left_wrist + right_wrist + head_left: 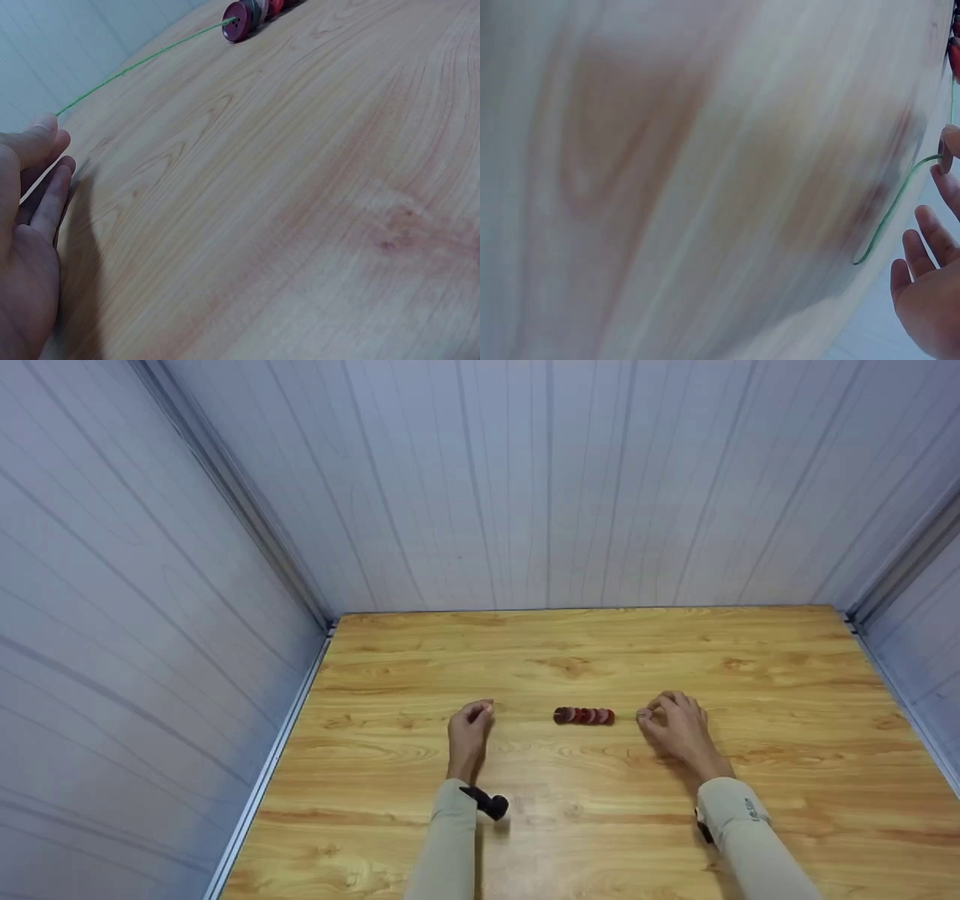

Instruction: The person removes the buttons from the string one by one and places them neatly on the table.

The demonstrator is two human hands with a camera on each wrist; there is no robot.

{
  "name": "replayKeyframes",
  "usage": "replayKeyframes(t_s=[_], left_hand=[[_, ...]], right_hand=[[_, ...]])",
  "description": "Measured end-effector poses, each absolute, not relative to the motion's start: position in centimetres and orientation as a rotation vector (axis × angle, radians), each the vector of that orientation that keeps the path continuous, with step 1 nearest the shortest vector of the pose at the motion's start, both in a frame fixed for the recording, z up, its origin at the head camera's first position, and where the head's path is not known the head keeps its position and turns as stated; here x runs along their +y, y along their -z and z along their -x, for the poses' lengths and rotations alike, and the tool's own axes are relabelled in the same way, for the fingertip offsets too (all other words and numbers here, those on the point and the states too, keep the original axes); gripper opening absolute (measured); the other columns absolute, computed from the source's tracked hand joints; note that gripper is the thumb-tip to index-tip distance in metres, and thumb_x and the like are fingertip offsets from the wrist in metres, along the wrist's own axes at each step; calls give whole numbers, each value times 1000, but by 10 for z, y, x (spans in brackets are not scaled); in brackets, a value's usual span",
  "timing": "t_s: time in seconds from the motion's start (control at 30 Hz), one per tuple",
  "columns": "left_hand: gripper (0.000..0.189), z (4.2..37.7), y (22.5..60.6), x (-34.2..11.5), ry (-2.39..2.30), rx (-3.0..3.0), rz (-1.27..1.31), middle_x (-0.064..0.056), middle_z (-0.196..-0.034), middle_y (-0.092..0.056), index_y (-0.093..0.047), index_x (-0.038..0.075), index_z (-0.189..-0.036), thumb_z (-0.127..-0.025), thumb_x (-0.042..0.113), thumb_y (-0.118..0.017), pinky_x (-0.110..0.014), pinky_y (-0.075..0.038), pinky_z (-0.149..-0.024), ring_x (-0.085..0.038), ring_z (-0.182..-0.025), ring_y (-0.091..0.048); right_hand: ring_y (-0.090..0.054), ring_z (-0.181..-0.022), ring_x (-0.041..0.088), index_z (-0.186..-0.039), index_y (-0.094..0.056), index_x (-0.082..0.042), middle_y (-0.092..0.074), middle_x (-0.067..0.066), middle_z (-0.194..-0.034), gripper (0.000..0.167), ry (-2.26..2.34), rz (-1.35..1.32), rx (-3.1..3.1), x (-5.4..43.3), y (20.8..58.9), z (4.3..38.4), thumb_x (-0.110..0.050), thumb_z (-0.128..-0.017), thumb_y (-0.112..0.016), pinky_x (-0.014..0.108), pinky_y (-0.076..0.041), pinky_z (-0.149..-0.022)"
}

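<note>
The person's left hand pinches a green string between thumb and fingertip, while the right hand grasps one button between thumb and finger, its other fingers spread loosely; the string passes at this button, and a slack tail hangs beyond it. Between the two hands, nearer the right, a row of buttons sits on the string along the tabletop, in dark red, pinkish and brighter red; they overlap, so the exact count cannot be told, but at least five show. The maroon button at the left end has several holes in its face. Two pale sleeves cover the forearms; the right cuff bears one short line of dark lettering, too small to read. One black device juts from the left cuff. Three whitish wood-patterned walls surround the single wood-grain table.
</note>
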State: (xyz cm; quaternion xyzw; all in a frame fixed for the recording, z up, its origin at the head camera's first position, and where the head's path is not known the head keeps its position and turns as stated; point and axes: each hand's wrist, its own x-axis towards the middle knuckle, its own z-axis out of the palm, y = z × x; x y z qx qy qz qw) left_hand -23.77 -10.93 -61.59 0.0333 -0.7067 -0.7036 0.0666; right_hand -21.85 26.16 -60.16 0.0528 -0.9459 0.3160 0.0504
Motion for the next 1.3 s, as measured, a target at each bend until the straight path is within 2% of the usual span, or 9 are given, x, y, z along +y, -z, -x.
replayKeyframes(t_s=[0.23, 0.63, 0.9, 1.3], left_hand=[[22, 229, 597, -109, 2093, -2181, -85, -27, -117, -63, -63, -16, -101, -93, 5, -60, -38, -51, -90, -34, -111, -61], [20, 230, 598, -109, 2039, -2202, -97, -25, -113, -66, -64, -14, -99, -92, 4, -60, -32, -51, -85, -33, -107, -62], [22, 229, 599, -110, 2102, -2194, -78, -26, -118, -63, -63, -15, -103, -94, 5, -59, -37, -52, -89, -34, -110, -60], [23, 230, 600, -109, 2150, -2157, -96, -28, -117, -62, -62, -16, -103, -94, 5, -59, -39, -52, -87, -36, -108, -61]], right_hand=[[-33, -126, 46, -107, -62, -5, -47, 22, -130, 28, -977, -141, -2892, 270, 602, 218, -29, -92, -63, 63, -19, -102], [-34, -123, 47, -106, -62, -3, -48, 23, -128, 27, -973, -100, -2855, 284, 602, 213, -27, -92, -63, 65, -21, -98], [-35, -121, 48, -107, -62, -2, -48, 24, -126, 27, -988, -121, -2844, 292, 605, 211, -24, -92, -64, 65, -19, -101], [-35, -122, 47, -107, -62, -2, -47, 25, -126, 27, -993, -93, -2821, 303, 605, 208, -25, -93, -63, 66, -19, -100]])
